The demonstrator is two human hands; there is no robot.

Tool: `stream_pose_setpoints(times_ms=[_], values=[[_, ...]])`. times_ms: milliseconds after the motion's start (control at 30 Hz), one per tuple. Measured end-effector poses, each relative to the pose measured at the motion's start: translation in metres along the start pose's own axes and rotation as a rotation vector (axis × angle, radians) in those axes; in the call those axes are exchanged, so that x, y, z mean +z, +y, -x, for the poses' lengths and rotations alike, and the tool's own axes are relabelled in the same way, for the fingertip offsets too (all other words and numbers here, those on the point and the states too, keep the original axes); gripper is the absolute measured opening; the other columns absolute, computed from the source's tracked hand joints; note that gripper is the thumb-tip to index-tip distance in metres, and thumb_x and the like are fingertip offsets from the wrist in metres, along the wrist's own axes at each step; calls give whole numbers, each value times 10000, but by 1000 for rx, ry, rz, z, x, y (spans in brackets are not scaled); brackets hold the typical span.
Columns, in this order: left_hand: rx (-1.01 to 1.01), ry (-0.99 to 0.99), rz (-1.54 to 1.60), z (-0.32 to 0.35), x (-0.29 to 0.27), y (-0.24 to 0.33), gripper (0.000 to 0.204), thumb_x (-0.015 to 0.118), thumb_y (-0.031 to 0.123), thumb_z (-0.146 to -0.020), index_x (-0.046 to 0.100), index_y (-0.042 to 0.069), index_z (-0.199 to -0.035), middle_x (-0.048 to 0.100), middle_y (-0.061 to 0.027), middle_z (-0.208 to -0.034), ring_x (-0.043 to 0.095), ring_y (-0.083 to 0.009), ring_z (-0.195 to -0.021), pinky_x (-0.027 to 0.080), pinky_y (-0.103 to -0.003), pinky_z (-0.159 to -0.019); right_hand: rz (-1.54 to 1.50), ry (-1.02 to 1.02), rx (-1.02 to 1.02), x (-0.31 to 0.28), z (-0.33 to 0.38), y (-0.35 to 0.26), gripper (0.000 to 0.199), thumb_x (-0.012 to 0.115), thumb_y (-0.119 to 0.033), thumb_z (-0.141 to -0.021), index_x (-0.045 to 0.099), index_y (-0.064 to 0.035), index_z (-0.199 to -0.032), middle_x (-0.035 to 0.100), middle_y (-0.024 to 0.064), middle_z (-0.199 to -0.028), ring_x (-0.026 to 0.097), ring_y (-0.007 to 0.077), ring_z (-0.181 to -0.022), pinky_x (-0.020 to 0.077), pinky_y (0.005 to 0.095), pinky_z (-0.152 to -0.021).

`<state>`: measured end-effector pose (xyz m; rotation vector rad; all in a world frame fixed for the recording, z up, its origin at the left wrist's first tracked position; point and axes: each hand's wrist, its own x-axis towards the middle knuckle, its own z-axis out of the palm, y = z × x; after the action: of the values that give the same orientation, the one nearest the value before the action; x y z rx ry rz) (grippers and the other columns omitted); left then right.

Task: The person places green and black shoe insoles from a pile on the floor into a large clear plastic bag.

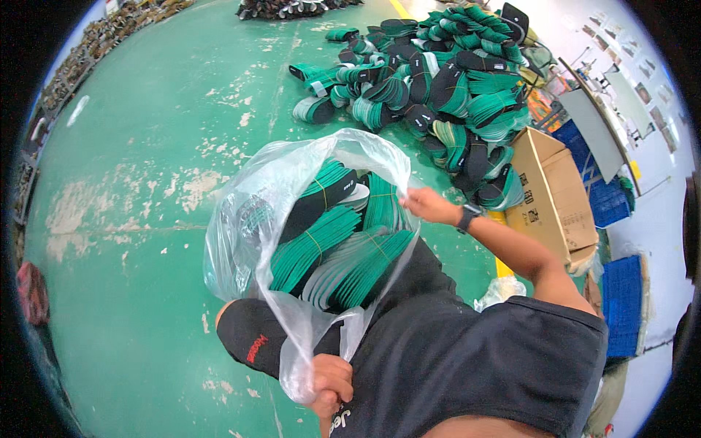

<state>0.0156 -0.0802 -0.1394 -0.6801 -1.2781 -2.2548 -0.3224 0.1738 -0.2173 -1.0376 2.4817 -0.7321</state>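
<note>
Floor (131, 314) painted green, with pale worn patches, spread out widest around the person I was watching. On its far side, ahead and a little to the right, lay a big heap of green, black and grey sole-shaped pieces (438, 80), tumbled over one another in bundles. Nearer, just in front of the person's dark-clothed legs, sat a clear plastic bag (226, 248), its mouth spread wide toward the person. To the right of it, well apart, a brown cardboard box (540, 197) lay beside the heap. Inside the bag I could see several banded stacks (314, 244) of the same green-edged pieces, leaning at different angles. The left hand (332, 383) was clenched around gathered plastic at the near side of the mouth, while the right hand (433, 206) pinched the rim on the right. Smallest of all was a dark wristwatch (467, 217) on the right wrist.
</note>
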Motion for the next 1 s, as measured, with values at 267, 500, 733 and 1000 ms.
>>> stream_pose_setpoints(times_ms=[267,500,733,1000], values=[[-317,481,62,-16,-53,15,505,404,459,-949,545,13,-758,460,-48,-471,372,-128,-355,279,-271,-387,-547,197,187,-55,-27,-162,367,421,-328,-978,495,-69,-730,434,-43,-622,395,41,-582,353,221,-512],[-744,839,78,-78,-20,52,411,396,377,-977,396,84,-688,301,-16,-425,257,-108,-359,220,-271,-416,-734,308,267,-31,-71,-196,413,406,-337,-980,492,-20,-728,416,10,-589,402,106,-564,364,316,-523],[-984,1025,-89,-157,50,75,378,385,311,-990,370,94,-680,319,10,-500,275,-91,-422,223,-243,-439,-649,386,488,-134,-34,-196,429,438,-356,-952,501,-5,-713,474,44,-609,443,136,-571,384,314,-541],[-762,1580,-31,-237,56,188,202,472,193,-918,442,96,-742,291,65,-537,349,-43,-444,271,-210,-391,-887,66,476,-266,-10,-253,377,415,-336,-960,534,-10,-812,505,25,-676,480,116,-681,402,303,-614]])
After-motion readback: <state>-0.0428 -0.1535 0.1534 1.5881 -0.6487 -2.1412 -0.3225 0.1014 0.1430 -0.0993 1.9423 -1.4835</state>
